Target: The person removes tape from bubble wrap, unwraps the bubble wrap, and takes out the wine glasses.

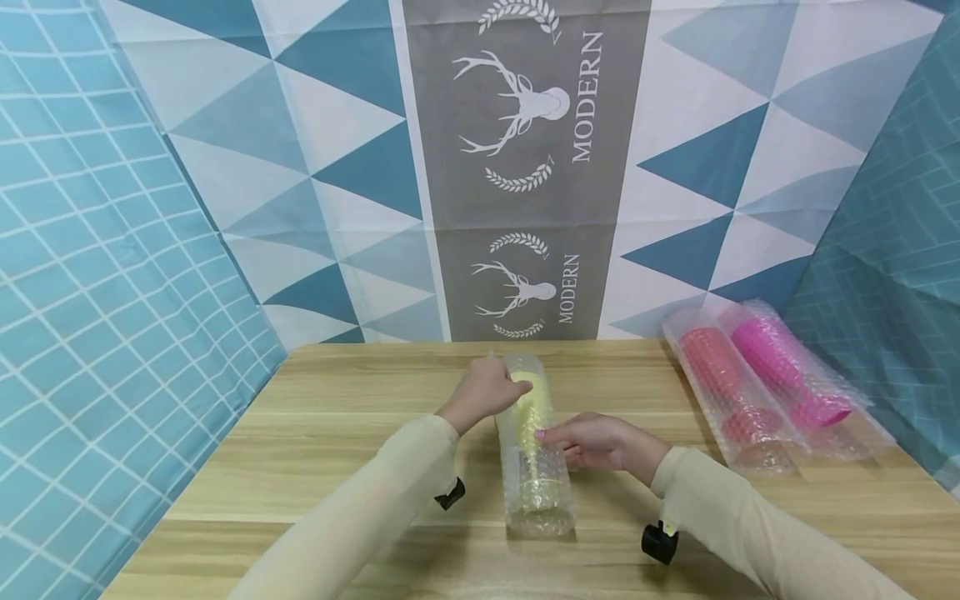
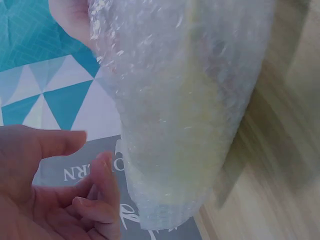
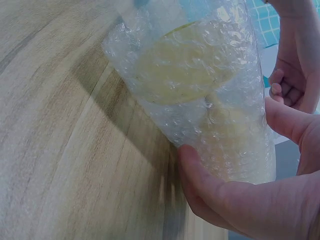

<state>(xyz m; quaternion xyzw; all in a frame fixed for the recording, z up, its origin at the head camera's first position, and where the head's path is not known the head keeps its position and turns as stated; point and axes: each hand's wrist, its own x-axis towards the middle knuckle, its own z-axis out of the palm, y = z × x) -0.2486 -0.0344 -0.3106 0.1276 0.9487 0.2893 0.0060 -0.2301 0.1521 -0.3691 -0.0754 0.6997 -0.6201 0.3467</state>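
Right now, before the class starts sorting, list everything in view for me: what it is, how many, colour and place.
Bubble-wrapped yellow item: one, yellow in clear wrap, table centre
Bubble-wrapped red item: one, red in clear wrap, table's right side
Bubble-wrapped pink item: one, pink in clear wrap, right of the red
Table: one, light wood, under the items
Patterned backdrop: one, blue-white triangles, grey deer panel, behind the table
Grid cloth: one, blue with white lines, left
Teal cloth: one, teal, right
Black devices: two, black, at the wrists
Sleeves: two, cream, on the arms
Left hand: one, beside the yellow item's far end
Right hand: one, gripping the yellow item
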